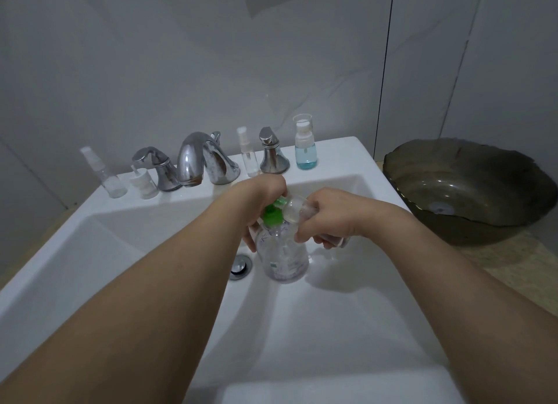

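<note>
Head view. Big clear bottle (283, 258) upright in sink (332, 153) basin, drain (241, 266) just beside it at 9 o'clock. Left hand (262, 198) fingers curled round bottle's neck by green cap (273, 215). Right hand (329, 216) grips small clear bottle (297, 210), tilted, mouth probably touching cap; glare blurs contact. Tap (196, 159) at 11 o'clock, blue bottle (305, 144) at 1, dark bowl (471, 192) at 3.
</note>
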The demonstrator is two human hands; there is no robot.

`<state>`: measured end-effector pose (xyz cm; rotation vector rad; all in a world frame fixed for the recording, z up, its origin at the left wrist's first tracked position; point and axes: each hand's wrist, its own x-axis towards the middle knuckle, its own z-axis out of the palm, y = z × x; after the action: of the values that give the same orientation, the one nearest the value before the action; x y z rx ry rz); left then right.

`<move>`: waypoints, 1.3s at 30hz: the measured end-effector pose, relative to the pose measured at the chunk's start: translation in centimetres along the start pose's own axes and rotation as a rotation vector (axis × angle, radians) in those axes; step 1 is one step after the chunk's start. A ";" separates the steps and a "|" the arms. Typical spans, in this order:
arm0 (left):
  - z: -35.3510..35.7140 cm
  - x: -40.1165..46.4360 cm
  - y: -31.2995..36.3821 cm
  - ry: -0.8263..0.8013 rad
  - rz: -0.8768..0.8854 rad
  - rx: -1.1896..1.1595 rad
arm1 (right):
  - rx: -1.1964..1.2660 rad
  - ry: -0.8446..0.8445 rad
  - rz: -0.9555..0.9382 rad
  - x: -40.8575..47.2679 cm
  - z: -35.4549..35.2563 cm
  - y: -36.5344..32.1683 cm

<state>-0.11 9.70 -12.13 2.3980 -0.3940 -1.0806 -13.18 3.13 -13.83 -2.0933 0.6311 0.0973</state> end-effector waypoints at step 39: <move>0.8 1.1 -0.3 0.059 0.016 -0.049 | 0.001 -0.051 0.019 0.6 0.1 0.7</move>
<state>0.03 9.18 -13.46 2.3737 -0.3619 -0.9987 -13.01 2.66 -14.58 -2.0777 0.6203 0.1601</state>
